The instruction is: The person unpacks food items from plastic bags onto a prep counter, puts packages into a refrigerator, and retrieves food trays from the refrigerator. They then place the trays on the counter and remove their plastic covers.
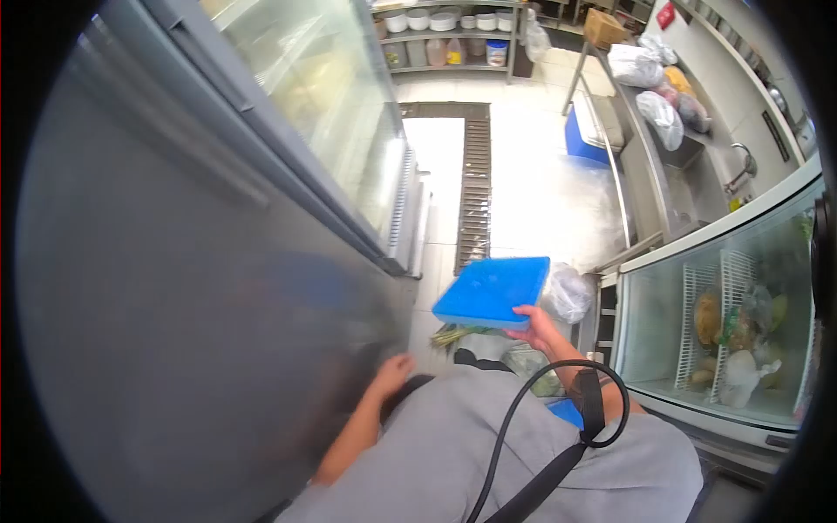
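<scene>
My right hand (534,329) grips the near right corner of a flat plastic container with a blue lid (493,292). The container is held out in front of me above the floor, slightly tilted, and its contents cannot be seen. Close to the grey metal door (218,288) on the left is my left hand (394,375), its fingers loosely curled with nothing visible in them. Below the container, green stalks (453,335) and a clear bag of greens (527,359) show near my feet. Just beyond my right hand lies a white plastic bag (567,294).
A glass-door fridge (715,322) with bagged produce stands at right. Behind it, a steel sink counter (676,166) bears several bags, with a blue cooler (586,135) beneath. A floor drain grate (474,174) runs ahead toward shelves (449,35). Another glass-fronted cabinet (323,96) is at left.
</scene>
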A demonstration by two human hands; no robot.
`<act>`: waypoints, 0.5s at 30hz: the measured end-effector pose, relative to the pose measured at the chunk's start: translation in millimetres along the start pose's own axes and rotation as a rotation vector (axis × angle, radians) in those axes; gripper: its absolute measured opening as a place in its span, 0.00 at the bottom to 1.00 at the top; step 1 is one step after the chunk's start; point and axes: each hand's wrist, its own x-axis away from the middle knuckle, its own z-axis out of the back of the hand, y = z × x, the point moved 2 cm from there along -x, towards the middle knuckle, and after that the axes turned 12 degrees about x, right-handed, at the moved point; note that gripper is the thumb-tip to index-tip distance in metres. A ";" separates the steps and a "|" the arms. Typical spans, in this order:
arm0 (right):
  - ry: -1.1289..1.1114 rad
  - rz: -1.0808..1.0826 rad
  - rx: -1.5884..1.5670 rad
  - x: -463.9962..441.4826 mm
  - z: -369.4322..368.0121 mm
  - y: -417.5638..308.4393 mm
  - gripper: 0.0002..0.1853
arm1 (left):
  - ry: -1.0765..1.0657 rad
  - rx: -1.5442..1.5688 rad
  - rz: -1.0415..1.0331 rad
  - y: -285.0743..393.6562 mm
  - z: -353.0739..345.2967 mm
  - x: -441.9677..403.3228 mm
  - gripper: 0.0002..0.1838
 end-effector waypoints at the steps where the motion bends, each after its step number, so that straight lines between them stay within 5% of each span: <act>1: -0.056 0.065 -0.026 6.9 -1.6 -21.7 0.31 | -0.031 0.118 0.060 33.6 -1.2 -23.8 0.24; 5: -0.228 0.247 -0.052 27.6 -3.8 -91.0 0.30 | -0.099 0.753 -0.036 153.0 4.1 -89.3 0.35; 9: -0.250 0.424 -0.026 47.7 -1.9 -144.8 0.30 | -0.491 1.056 -0.144 273.0 20.7 -131.5 0.45; 13: -0.333 0.419 -0.044 5.6 17.5 -186.8 0.31 | -0.711 1.183 -0.160 341.3 20.9 -213.2 0.40; 15: -0.321 0.392 -0.029 -32.7 29.6 -197.4 0.32 | -0.666 0.905 -0.072 369.3 17.9 -270.1 0.35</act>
